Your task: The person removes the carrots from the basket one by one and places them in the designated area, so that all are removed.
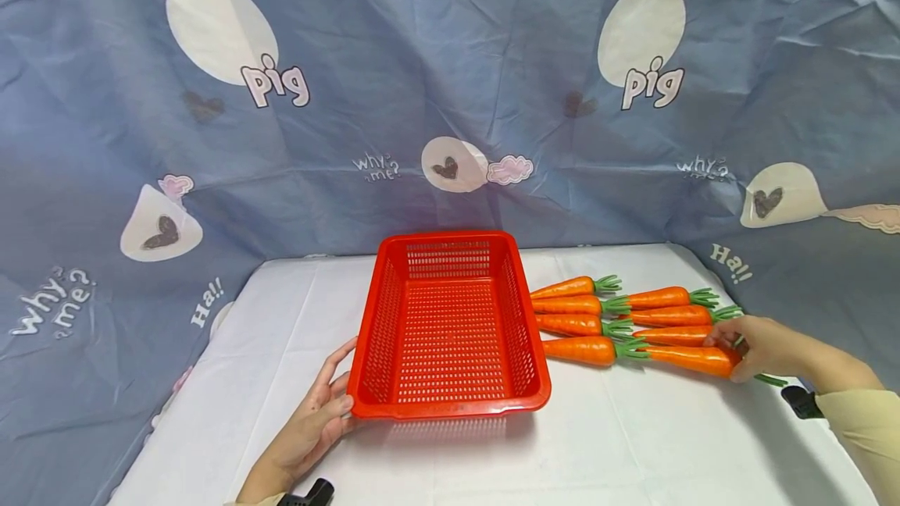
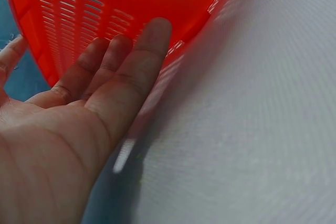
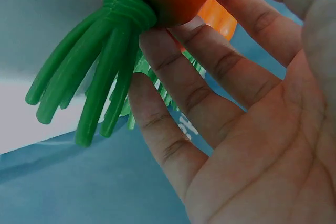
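Observation:
A red perforated plastic basket stands on the table with nothing inside it. At its near left corner is my left hand, fingers extended along the outer wall and thumb by the rim. The left wrist view shows those fingers nearly straight against the slotted wall. Over on the right, my right hand grips the nearest orange carrot at its thick end. Its green stalks stick out past the fingers in the right wrist view.
Several more carrots lie in two columns right of the basket, green tops pointing right. A white cloth covers the table. Blue printed fabric hangs behind and around the sides.

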A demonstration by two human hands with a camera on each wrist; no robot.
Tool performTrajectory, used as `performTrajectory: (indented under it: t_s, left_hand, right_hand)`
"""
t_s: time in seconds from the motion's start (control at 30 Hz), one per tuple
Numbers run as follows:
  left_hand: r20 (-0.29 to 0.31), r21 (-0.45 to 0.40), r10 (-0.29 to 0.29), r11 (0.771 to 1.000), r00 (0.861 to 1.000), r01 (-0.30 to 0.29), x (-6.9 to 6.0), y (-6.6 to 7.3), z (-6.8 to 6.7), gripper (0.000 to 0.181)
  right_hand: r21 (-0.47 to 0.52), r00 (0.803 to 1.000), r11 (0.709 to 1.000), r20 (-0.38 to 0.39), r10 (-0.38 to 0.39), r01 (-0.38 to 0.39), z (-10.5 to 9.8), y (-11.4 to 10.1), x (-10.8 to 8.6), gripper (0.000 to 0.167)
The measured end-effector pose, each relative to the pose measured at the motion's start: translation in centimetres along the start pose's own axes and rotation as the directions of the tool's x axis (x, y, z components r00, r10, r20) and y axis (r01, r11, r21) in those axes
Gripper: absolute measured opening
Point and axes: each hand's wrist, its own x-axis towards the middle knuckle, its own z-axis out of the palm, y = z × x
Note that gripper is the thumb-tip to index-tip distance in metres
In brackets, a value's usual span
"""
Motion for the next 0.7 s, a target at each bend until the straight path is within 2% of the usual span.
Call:
performTrajectory:
  t_s: [0.47,0.7]
  left_hand:
    - [-0.002,-0.003,-0.004,1.000,1.000,0.004,0.09,0.07,0.03,0.081]
    - [-0.025,0.001,-0.025,1.000,0.999,0.025,0.15,0.12,0.08,0.081]
  right_hand:
    - [-0.012,1.000,1.000,-0.008,0.016,-0.016,0.78,-0.53,0.43,0.039]
    - [-0.023,1.000,1.000,-0.026,0.016,-0.016,0.91,-0.85,0.35,0.039]
